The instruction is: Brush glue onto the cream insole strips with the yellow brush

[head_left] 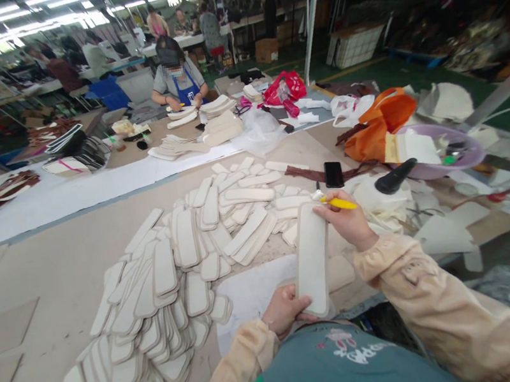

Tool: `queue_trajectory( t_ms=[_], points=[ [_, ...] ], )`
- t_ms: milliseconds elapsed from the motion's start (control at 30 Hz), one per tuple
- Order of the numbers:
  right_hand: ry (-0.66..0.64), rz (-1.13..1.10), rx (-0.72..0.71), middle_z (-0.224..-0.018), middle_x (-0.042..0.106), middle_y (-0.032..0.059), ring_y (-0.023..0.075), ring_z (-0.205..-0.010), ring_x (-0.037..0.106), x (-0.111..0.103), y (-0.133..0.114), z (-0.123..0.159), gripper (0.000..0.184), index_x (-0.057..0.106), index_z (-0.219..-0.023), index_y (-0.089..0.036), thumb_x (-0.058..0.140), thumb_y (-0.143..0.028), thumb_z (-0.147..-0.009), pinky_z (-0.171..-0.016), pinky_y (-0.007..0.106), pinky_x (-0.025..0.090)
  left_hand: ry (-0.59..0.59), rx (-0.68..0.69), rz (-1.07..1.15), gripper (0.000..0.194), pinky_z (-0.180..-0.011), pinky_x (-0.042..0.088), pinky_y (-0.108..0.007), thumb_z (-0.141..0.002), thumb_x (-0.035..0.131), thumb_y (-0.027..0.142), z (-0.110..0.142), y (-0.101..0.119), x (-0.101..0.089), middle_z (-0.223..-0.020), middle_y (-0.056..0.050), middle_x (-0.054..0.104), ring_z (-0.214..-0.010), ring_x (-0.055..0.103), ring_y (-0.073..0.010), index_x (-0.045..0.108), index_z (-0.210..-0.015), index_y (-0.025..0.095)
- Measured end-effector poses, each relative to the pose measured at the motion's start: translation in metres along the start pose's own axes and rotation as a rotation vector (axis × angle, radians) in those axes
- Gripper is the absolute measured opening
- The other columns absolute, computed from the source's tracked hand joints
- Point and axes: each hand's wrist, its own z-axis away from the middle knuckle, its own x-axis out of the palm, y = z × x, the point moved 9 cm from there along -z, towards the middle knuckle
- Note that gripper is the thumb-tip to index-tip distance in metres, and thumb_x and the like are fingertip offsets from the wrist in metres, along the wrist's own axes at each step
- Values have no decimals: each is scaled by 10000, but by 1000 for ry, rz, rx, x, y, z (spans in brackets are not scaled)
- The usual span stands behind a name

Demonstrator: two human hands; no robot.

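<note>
My left hand (286, 308) grips the lower end of a long off-white strip (313, 259) with rounded corners, thumb on its face. The strip is tilted up in front of my apron. At its upper end is my right hand (349, 221), closed around a small yellow-handled tool (341, 204); the tool's pale tip is too small to make out. My right thumb and fingers also touch the strip's top edge. Another off-white piece (340, 272) lies on the table behind the held strip, partly hidden.
Heaped stacks of similar strips (165, 266) spread across the table (55, 274). A black phone (334, 174), an orange bag (377, 123) and a purple basin (464, 151) lie at the right. Across the table a co-worker in a blue apron (187, 90) handles similar pieces.
</note>
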Motion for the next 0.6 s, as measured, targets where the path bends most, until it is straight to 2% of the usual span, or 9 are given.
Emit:
queue_trajectory(
  t_ms=[233, 400, 500, 600],
  points=[
    [7, 16, 9, -664, 483, -73, 100, -550, 433, -3, -3, 2, 396, 485, -842, -237, 765, -427, -636, -537, 235, 377, -75, -22, -27, 509, -679, 508, -313, -632, 751, 448, -1, -4, 3, -865, -87, 718, -766, 666, -214, 663, -1018, 128],
    [42, 117, -39, -640, 487, -68, 113, -568, 453, -5, -14, 6, 376, 493, -827, -232, 739, -459, -658, -575, 255, 410, -78, -14, -48, 525, -662, 503, -301, -624, 757, 473, 1, -4, 4, -835, -77, 712, -725, 658, -196, 663, -1009, 129],
    [36, 126, -41, -648, 488, -65, 114, -565, 452, -3, -17, 8, 380, 493, -849, -235, 729, -472, -670, -569, 257, 413, -111, 32, -25, 550, -664, 494, -288, -608, 773, 490, 1, 1, 4, -833, -79, 706, -719, 643, -184, 665, -996, 115],
    [30, 116, -53, -666, 484, -62, 113, -559, 448, 1, -21, 10, 397, 492, -853, -238, 736, -486, -661, -555, 256, 410, -118, 112, 10, 588, -671, 471, -265, -598, 779, 516, -2, 15, 4, -844, -88, 695, -731, 619, -167, 669, -990, 91]
  ],
)
